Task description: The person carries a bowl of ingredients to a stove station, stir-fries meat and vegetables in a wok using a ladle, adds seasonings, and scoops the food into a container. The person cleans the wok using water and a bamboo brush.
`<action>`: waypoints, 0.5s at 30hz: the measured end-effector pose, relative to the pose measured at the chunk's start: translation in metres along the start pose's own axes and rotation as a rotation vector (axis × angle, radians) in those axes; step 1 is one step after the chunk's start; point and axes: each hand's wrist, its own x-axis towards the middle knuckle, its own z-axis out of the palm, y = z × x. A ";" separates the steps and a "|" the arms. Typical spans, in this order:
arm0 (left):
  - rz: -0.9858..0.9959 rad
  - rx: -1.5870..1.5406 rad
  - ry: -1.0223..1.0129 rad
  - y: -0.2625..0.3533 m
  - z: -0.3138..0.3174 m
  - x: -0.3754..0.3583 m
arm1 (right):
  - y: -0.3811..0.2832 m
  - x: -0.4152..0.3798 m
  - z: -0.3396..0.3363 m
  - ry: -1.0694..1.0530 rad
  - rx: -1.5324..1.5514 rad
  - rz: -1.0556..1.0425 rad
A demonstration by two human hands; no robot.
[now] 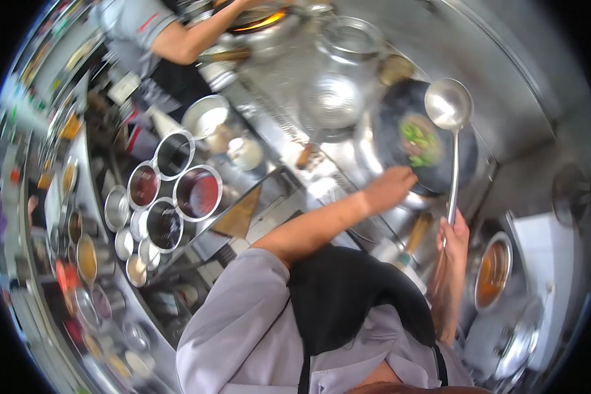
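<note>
A dark wok stands on the stove with chopped green vegetables and some brownish pieces in it. My left hand is at the wok's near edge, its fingers curled together. What they hold, if anything, I cannot make out. My right hand is closed round the handle of a long metal ladle. The ladle's bowl is raised above the wok's right side. A wooden-handled tool lies between my forearms.
Left stand several metal pots of sauces, including a red one. A strainer sits beyond the wok. A bowl of orange-brown liquid is at right. Another person's arm works over a flaming burner at top left.
</note>
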 end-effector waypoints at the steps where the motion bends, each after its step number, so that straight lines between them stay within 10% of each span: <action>1: -0.044 -0.108 -0.003 0.016 -0.030 -0.017 | -0.007 -0.005 0.016 -0.119 0.165 0.042; 7: -0.434 -0.257 -0.111 0.005 -0.135 -0.164 | -0.062 -0.009 0.148 -0.709 0.482 0.339; 15: -0.782 -0.058 0.326 0.051 -0.258 -0.296 | -0.092 0.009 0.366 -1.082 -0.061 0.272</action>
